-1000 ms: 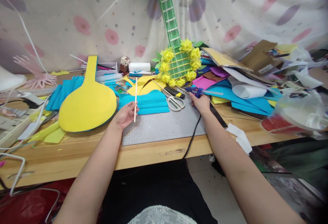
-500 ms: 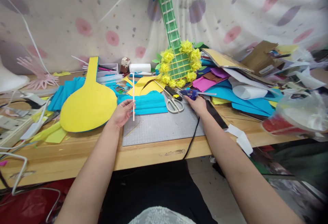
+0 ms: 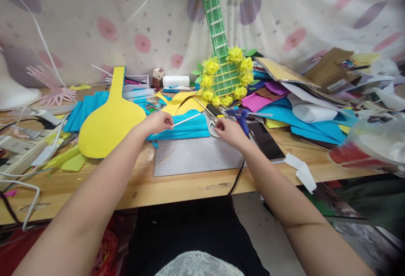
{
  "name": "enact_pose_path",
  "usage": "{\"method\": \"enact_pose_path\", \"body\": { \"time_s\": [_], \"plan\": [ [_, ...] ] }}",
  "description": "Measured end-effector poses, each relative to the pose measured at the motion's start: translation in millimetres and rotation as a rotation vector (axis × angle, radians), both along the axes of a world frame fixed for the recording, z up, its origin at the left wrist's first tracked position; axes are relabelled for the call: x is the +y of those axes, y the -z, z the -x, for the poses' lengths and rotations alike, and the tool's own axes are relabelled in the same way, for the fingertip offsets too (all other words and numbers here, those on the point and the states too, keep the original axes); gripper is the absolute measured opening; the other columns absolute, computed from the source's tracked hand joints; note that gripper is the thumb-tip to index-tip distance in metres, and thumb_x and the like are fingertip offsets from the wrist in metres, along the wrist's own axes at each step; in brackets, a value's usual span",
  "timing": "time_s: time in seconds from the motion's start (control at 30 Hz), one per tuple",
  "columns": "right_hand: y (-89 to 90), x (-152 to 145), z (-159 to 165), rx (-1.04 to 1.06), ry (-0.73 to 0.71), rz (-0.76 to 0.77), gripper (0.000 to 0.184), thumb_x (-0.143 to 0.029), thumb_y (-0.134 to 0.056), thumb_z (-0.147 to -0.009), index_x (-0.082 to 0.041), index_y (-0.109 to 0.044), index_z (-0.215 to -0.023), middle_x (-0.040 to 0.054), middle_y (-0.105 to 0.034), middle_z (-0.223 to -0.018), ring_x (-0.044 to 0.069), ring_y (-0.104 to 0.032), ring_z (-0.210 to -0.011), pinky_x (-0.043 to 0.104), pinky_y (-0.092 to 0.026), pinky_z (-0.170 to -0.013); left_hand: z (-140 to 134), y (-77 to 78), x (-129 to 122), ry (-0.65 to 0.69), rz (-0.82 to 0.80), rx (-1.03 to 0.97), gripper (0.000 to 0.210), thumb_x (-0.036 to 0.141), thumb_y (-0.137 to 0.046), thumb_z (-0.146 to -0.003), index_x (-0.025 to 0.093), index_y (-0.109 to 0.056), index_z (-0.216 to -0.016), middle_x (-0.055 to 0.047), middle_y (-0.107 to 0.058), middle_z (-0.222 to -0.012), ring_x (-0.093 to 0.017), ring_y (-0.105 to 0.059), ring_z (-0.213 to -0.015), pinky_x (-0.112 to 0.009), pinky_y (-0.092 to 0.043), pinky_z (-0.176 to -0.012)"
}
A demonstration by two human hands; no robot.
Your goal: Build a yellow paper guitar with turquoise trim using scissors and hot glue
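Observation:
My left hand (image 3: 160, 122) pinches a thin white stick (image 3: 187, 119), which slants up to the right above folded blue crepe paper (image 3: 185, 129). At the scissors (image 3: 212, 129) my right hand (image 3: 228, 130) has its fingers curled on the pale handles; the hand covers part of them. Just beyond that hand lies a blue glue gun (image 3: 242, 120), its cord running down off the table edge. Under both hands is a grey cutting mat (image 3: 196, 158). A yellow guitar-shaped cutout (image 3: 110, 120) rests left of my left hand.
A green paper guitar (image 3: 218, 31) with yellow flowers leans against the curtain. Coloured paper (image 3: 303, 120) is piled at the right, near a black phone (image 3: 264, 139) and a clear plastic cup (image 3: 363, 141). A power strip (image 3: 22, 149) and cables lie at the left.
My right hand has let go of the glue gun and moved left to the scissors. The white stick in my left hand has tipped from upright to nearly level.

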State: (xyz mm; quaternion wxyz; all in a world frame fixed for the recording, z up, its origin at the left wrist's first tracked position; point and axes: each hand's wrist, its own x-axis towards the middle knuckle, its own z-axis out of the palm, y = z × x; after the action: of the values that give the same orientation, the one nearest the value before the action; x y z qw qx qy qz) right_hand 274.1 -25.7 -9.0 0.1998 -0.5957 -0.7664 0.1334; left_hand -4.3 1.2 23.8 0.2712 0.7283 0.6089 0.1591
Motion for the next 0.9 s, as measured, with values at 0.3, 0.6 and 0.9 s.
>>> {"method": "enact_pose_path", "body": {
  "time_s": [0.3,0.6,0.9],
  "plan": [
    [30.8,12,7,-0.311,-0.096,-0.069,0.022,-0.012,-0.042,-0.083,-0.017,-0.062,-0.092,0.0121,-0.06,-0.095,0.023,-0.053,-0.093,0.031,-0.039,-0.075,9,21.9,0,-0.113,0.073,-0.242,0.025,0.023,-0.081,-0.041,0.016,-0.063,-0.057,-0.001,-0.062,-0.056,-0.014,-0.052,-0.054,-0.023,-0.038,-0.05],
    [28.8,9,48,-0.126,-0.422,-0.127,0.031,-0.018,-0.054,-0.08,-0.016,-0.061,-0.11,0.0106,-0.06,-0.111,0.023,-0.05,-0.104,0.035,-0.037,-0.091,32,10.7,-13,-0.261,0.372,-0.503,0.042,0.037,-0.083,-0.038,0.016,-0.06,-0.066,-0.002,-0.065,-0.068,-0.016,-0.06,-0.071,-0.028,-0.047,-0.067],
    [29.3,-3,32,-0.1,-0.547,-0.057,0.024,-0.01,-0.049,-0.084,-0.017,-0.068,-0.097,0.0083,-0.063,-0.098,0.019,-0.055,-0.093,0.031,-0.042,-0.082,63,15.7,-11,-0.248,0.544,-0.448,0.041,0.034,-0.084,-0.038,0.015,-0.06,-0.066,-0.001,-0.063,-0.069,-0.016,-0.06,-0.073,-0.031,-0.049,-0.072]
  ]
}}
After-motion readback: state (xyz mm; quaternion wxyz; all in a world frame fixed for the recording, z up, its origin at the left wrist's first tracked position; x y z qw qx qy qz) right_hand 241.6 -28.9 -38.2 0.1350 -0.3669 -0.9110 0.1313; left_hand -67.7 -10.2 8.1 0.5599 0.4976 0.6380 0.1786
